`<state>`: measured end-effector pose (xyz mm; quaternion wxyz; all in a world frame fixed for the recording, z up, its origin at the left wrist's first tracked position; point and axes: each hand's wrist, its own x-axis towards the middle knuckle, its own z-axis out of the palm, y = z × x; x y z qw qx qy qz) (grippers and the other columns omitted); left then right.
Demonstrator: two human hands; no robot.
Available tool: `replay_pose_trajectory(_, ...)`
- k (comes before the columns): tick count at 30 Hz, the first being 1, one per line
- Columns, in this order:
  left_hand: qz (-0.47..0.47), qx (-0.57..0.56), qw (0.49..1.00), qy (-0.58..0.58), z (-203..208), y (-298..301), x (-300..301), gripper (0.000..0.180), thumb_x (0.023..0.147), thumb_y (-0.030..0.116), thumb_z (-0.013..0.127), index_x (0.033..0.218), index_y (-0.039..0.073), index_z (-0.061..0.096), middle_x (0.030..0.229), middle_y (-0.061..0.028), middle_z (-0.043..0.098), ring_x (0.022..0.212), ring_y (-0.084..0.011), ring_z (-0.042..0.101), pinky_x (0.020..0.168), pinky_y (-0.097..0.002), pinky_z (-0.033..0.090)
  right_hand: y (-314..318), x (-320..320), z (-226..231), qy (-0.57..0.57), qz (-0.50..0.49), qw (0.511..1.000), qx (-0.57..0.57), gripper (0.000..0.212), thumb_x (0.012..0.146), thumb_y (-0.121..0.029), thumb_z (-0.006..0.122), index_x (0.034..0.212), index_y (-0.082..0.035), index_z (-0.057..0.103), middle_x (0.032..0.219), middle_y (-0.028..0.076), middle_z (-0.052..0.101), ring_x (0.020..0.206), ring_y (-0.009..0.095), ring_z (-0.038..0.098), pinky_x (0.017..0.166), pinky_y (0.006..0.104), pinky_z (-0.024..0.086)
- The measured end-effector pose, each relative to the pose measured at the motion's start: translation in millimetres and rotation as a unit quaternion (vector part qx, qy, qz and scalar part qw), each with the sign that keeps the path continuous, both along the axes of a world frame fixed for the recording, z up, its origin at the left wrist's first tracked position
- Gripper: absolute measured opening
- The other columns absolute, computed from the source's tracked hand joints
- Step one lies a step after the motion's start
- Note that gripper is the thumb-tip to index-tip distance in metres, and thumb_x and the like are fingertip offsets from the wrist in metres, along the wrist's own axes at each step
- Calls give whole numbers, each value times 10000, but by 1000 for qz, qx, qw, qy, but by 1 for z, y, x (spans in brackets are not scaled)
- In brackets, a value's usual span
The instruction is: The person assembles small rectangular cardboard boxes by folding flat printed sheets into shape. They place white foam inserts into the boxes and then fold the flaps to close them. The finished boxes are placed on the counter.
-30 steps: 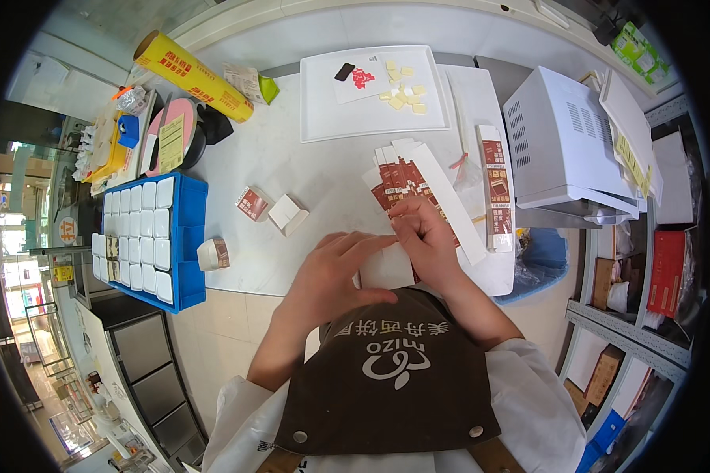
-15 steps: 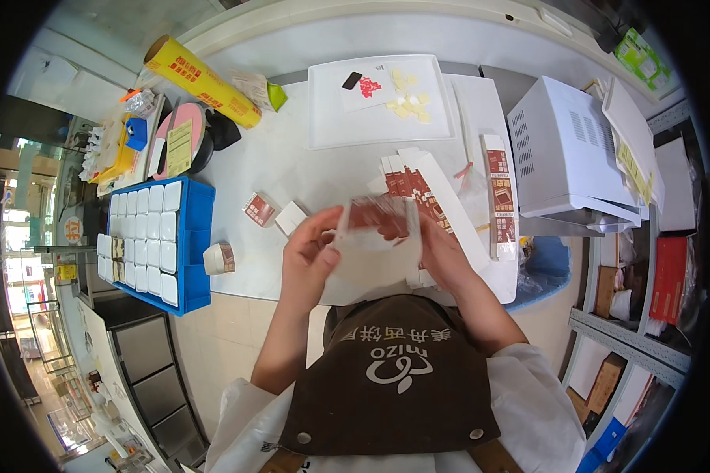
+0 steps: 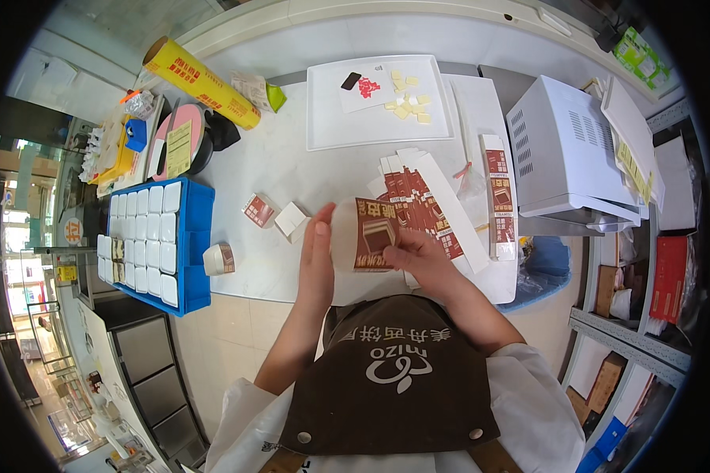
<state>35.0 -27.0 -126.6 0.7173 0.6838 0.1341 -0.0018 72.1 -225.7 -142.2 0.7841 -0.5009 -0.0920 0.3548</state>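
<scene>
Beyond right hand (image 3: 420, 256), pinching brown-and-white box (image 3: 371, 232) by one edge, and left hand (image 3: 317, 252), open alongside: bare bench (image 3: 315, 169).

The apron (image 3: 394, 414) is dark brown, with white marks (image 3: 405, 385) and two round snaps (image 3: 476, 433). The loose sleeves (image 3: 544, 394) are white.

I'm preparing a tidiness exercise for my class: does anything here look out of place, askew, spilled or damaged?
No spill or damage stands out. The flat cartons right of centre look askew, fanned unevenly rather than squarely stacked.
</scene>
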Motion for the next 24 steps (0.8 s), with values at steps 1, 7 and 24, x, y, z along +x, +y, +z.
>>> replay_pose_trajectory(1,-21,59,996,-62,2,3,-2,640,998,446,452,1486,47,343,1507,-146,407,1377,-293,409,1110,-395,341,-2,1,-6,18,-9,999,-25,353,969,-230,646,1267,-42,619,1066,-5,644,947,72,547,829,248,443)
replay_pose_trajectory(7,-196,370,884,-209,42,4,-2,845,647,164,868,1406,112,501,1563,-152,329,1395,-369,390,1091,-421,402,-3,0,5,59,-4,996,62,357,980,-235,613,1265,-20,623,1162,45,668,1104,130,581,958,296,438)
replay_pose_trajectory(24,-63,274,959,-8,-36,15,-3,232,856,153,728,1022,8,656,968,-187,659,943,-350,630,816,-405,492,-7,6,-42,-347,-18,895,-280,315,909,-172,669,1184,-40,591,1172,148,564,1121,321,542,976,398,434)
